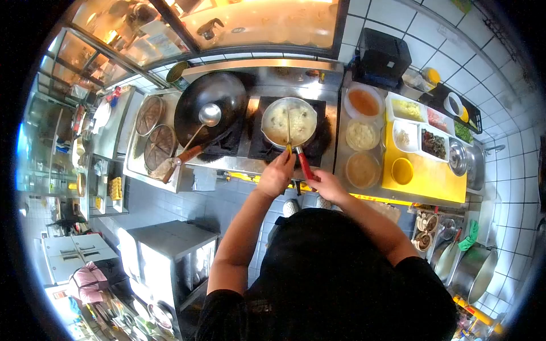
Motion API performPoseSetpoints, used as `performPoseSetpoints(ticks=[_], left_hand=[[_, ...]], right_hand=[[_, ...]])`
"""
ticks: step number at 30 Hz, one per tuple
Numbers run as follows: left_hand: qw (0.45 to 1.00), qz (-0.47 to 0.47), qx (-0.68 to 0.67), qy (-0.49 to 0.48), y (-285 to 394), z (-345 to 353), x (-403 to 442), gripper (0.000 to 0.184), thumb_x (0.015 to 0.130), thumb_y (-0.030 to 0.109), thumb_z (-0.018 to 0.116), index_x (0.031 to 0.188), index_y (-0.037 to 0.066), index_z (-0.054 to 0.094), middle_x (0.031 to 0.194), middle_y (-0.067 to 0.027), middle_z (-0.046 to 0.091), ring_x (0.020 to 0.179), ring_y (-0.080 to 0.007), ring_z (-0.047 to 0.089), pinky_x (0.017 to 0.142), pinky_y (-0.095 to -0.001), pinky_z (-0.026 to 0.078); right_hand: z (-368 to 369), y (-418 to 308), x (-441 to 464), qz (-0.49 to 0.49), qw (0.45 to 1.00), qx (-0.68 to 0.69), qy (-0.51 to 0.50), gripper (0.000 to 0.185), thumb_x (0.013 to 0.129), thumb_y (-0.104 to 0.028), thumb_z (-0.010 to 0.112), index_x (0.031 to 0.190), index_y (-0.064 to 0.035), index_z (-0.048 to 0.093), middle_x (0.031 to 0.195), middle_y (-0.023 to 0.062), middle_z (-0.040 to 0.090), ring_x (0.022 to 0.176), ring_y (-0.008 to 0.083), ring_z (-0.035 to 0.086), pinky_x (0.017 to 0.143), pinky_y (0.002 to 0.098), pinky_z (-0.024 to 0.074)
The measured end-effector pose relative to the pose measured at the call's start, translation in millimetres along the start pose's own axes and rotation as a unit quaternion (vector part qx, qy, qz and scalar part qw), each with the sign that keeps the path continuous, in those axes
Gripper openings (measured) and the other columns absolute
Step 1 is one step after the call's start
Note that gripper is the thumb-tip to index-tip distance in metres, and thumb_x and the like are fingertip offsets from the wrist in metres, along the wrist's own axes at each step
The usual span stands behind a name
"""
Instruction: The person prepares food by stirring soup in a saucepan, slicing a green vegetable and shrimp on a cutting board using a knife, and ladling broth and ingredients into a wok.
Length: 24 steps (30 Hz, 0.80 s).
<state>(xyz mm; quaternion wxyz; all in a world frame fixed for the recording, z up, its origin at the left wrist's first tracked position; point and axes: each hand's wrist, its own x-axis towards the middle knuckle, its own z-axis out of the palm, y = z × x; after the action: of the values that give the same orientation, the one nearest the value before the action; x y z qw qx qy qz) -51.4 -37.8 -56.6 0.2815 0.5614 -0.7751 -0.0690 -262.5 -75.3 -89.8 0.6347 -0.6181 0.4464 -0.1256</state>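
Observation:
A round saucepan (266, 126) with pale, creamy, lumpy contents sits on the stove burner in the middle of the view. My right hand (328, 185) is closed around its red handle (305, 163). Fingers of my left hand (277, 174) grip a thin stirring utensil (289, 136) with a yellowish handle. Its far end dips into the pan's contents, so I cannot tell its exact kind.
Left of the pan stands a large dark wok (196, 94) with a ladle (210, 115) in it. To the right are bowls, a yellow cutting board (432, 184), a yellow bowl (402, 171) and white trays of chopped ingredients. A steel cabinet (170, 241) stands at lower left.

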Motion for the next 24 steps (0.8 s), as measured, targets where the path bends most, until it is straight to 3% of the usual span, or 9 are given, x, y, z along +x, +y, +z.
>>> performPoseSetpoints(ticks=[5,9,10,13,16,19,21,24], left_hand=[[0.997,0.007,-0.015,-0.077,18,-48,-13,0.033,0.086,0.006,0.061,0.118,-0.003,0.059,0.119,-0.0276,0.06,0.095,-0.0397,0.066,0.079,-0.0423,0.057],[0.99,-0.024,-0.018,-0.141,39,-104,-19,0.03,0.087,0.007,0.064,0.117,0.0,0.062,0.118,-0.0238,0.062,0.096,-0.0388,0.066,0.081,-0.0422,0.057],[0.994,0.006,-0.032,-0.108,37,-105,-21,0.03,0.084,0.007,0.067,0.113,-0.001,0.061,0.11,-0.0201,0.062,0.088,-0.0365,0.066,0.076,-0.0419,0.055],[0.99,0.008,-0.089,-0.113,25,-93,-18,0.031,0.083,0.008,0.069,0.113,0.001,0.062,0.11,-0.0193,0.063,0.088,-0.0363,0.066,0.077,-0.0402,0.056],[0.989,-0.002,-0.117,-0.094,15,-60,-10,0.031,0.084,0.008,0.07,0.114,0.002,0.065,0.119,-0.0211,0.063,0.096,-0.0368,0.067,0.081,-0.0406,0.057],[0.991,0.069,-0.087,-0.08,9,-30,3,0.031,0.083,0.01,0.068,0.113,0.002,0.064,0.121,-0.0214,0.062,0.096,-0.0357,0.067,0.081,-0.0399,0.057],[0.991,0.095,-0.064,-0.071,-4,-7,6,0.035,0.084,0.015,0.064,0.116,0.001,0.062,0.123,-0.0214,0.061,0.098,-0.0339,0.067,0.081,-0.0403,0.057],[0.992,0.113,0.017,-0.058,-19,8,4,0.035,0.084,0.017,0.058,0.114,0.001,0.06,0.118,-0.0222,0.059,0.094,-0.0339,0.065,0.08,-0.0408,0.056]], right_hand=[[1,12,7,-0.02,1.0,0.005,0.005,0.031,0.091,-0.02,0.068,0.114,-0.0005,0.063,0.081,0.0067,0.067,0.069,0.013,0.061,0.064,0.0297,0.0491],[1,24,16,-0.005,1.0,-0.017,0.007,0.031,0.09,-0.022,0.069,0.113,-0.0013,0.065,0.079,0.0084,0.068,0.066,0.0153,0.063,0.061,0.0319,0.0493],[2,26,17,0.005,1.0,-0.009,0.005,0.03,0.09,-0.022,0.069,0.111,-0.0009,0.065,0.078,0.0084,0.068,0.066,0.0155,0.063,0.061,0.0321,0.0494],[0,23,14,0.018,1.0,-0.007,-0.012,0.027,0.091,-0.02,0.068,0.108,0.0003,0.063,0.081,0.0056,0.066,0.069,0.0114,0.059,0.063,0.0292,0.0479],[0,18,13,0.006,1.0,0.007,-0.011,0.028,0.09,-0.022,0.069,0.109,-0.0009,0.066,0.082,0.0088,0.069,0.07,0.0157,0.064,0.064,0.0317,0.0501],[0,17,11,0.003,0.999,-0.036,0.003,0.03,0.091,-0.021,0.068,0.113,-0.0014,0.065,0.088,0.0094,0.07,0.075,0.0149,0.065,0.068,0.0301,0.0505],[0,10,7,-0.07,0.997,-0.013,-0.004,0.036,0.091,-0.021,0.068,0.121,-0.001,0.061,0.088,0.0053,0.067,0.071,0.012,0.061,0.066,0.0299,0.0504],[7,28,11,-0.002,1.0,-0.016,0.0,0.035,0.093,-0.019,0.066,0.123,-0.0022,0.061,0.087,0.0032,0.066,0.07,0.0116,0.059,0.065,0.0293,0.0497]])
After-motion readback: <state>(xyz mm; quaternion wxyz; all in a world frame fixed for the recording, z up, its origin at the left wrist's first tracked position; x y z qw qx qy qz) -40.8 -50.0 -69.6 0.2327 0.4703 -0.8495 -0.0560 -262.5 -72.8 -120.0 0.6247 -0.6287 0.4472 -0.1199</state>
